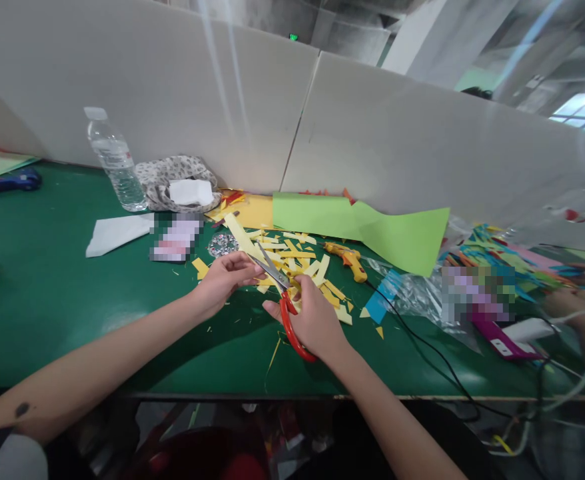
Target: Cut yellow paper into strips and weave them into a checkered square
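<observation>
Between the thumb and fingers of my left hand point(230, 277) is a pale yellow paper strip point(240, 232), its far end pointing up and away from me. My right hand point(317, 317) grips red-handled scissors point(288, 320) by the loops. The scissor blades are parted and reach over to the left hand's fingertips, beside the strip. Under and behind the hands, many yellow paper pieces point(292, 255) lie scattered on the green table point(172, 357). A round clear dish of small shiny bits point(223, 245) sits just behind my left hand.
Beyond the scraps lie green paper point(317, 215) and a yellow glue gun point(348, 260) with a black cord. A water bottle point(117, 163), patterned cloth point(177, 175) and phone point(177, 239) stand or lie at left. Another person's hand point(570, 303) is at far right, near coloured strips.
</observation>
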Available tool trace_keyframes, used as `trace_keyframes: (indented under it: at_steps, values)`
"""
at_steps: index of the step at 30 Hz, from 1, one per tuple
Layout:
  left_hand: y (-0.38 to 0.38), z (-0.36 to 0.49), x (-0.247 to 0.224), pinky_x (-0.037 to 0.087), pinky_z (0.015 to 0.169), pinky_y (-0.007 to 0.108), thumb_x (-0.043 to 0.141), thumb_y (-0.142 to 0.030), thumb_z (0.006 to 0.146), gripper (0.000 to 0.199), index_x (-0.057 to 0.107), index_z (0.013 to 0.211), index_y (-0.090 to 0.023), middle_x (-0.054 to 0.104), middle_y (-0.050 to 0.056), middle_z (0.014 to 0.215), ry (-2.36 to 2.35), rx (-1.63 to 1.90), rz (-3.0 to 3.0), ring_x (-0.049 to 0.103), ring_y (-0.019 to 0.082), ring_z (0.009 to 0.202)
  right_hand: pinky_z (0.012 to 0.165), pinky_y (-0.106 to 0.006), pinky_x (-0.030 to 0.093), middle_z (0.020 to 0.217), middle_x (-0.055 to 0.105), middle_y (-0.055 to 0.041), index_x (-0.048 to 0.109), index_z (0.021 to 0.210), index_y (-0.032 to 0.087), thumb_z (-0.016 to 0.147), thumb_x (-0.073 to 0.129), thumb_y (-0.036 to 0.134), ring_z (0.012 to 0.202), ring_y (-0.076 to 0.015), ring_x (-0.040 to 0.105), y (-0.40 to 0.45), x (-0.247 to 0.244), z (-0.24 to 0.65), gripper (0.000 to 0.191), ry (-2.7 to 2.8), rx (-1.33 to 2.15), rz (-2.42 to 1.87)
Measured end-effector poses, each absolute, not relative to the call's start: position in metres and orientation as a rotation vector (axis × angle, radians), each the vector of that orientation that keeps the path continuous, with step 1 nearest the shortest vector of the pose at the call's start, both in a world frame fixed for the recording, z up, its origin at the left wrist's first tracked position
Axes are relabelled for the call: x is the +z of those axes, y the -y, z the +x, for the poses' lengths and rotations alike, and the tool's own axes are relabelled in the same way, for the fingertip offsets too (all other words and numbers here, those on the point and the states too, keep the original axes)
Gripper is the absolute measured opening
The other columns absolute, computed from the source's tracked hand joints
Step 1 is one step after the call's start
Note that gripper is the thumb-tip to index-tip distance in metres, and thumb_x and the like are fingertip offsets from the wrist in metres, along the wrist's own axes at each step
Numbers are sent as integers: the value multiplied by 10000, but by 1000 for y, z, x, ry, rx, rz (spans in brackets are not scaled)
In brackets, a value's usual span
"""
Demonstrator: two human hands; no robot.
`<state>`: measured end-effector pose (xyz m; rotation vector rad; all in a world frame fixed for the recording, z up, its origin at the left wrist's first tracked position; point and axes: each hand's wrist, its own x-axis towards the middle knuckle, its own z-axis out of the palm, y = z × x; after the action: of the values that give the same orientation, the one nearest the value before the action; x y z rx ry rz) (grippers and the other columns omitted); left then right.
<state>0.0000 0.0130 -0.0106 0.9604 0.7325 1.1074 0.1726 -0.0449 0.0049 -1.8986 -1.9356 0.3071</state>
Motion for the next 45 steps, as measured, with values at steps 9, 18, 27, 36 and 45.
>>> trace_keyframes:
  at_steps: [9,18,27,36,45]
  values:
    - [-13,1,-12,511,665,238,775,-201,585,176,663,715,-163,691,10,706,-746,1099,971,656,137,693,617,-325,422,906,604,-105,444,1081,162,696,554,548,808,-257,603,47,7,172,556,1950,314,-1901]
    - [-12,1,-13,509,673,247,776,-207,591,194,666,744,-159,698,14,732,-759,1086,975,657,143,711,647,-341,430,926,613,-109,449,1084,159,688,557,550,822,-261,605,46,8,172,567,1940,332,-1924]
    - [-12,2,-15,508,669,254,766,-191,601,175,654,731,-156,696,20,707,-745,1079,938,661,148,696,585,-317,409,907,610,-108,446,1107,157,683,578,519,764,-246,601,45,3,176,573,1965,303,-1865]
    - [-11,2,-12,504,651,230,770,-177,597,168,667,728,-156,698,20,703,-734,1070,917,658,135,688,566,-299,395,843,593,-84,461,1024,165,672,591,510,709,-220,577,47,6,175,509,1957,327,-1835]
    - [-11,0,-9,502,635,195,766,-164,601,142,672,708,-156,689,0,680,-706,1028,919,642,98,636,545,-274,368,777,582,-47,486,896,186,659,593,567,648,-182,533,47,8,174,461,1918,391,-1811]
